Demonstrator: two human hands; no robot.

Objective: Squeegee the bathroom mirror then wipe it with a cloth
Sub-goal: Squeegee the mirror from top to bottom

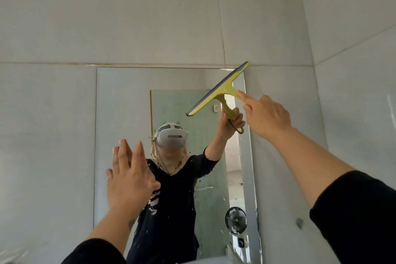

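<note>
The mirror point(124, 103) is a tall frameless rectangle on the grey tiled wall. A yellow-green squeegee point(220, 91) lies tilted across its top right corner, with the blade's upper end just past the mirror's edge. My right hand point(266, 117) is raised to it, index finger stretched onto the squeegee's head; the reflection shows fingers wrapped around the handle. My left hand point(130, 178) is flat with its palm toward the glass at the mirror's lower left, and it holds nothing. Drops and specks dot the lower glass. No cloth is in view.
Large grey wall tiles surround the mirror, and a side wall closes in on the right with a small dark knob point(299, 222). The mirror reflects me in a headset, a green glass door and a small fan point(235, 219). A white basin edge point(214, 261) shows at the bottom.
</note>
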